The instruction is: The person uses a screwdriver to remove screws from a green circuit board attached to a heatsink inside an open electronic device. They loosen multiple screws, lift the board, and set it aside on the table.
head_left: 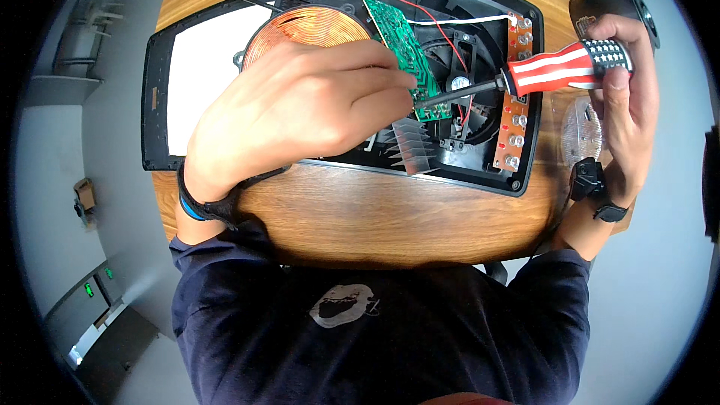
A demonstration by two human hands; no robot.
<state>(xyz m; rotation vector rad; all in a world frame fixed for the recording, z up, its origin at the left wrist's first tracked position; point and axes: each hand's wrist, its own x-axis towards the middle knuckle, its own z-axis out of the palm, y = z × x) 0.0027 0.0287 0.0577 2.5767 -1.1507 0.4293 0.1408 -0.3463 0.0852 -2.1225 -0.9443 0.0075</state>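
Note:
An opened induction cooker lies in a black housing (352, 169) on the wooden table. My left hand (300, 105) is closed at the tilted green circuit board (405, 49), its fingers bent against the board's near left part; the fingertips are partly hidden. In my right hand (630, 97) is a screwdriver (555, 71) with a red-and-white striped handle and a star-patterned end. Its dark shaft points left, with the tip at the board's lower end beside my left fingers. A copper coil (307, 26) shows behind my left hand. Below the board sits a finned metal heat sink (412, 146).
A brown board with small lamps (514, 120) runs along the housing's right side. Red and white wires cross the black fan (480, 67). At left lies a white panel (206, 67). A black cylindrical object (611, 7) and a clear plastic piece (581, 131) are by my right hand.

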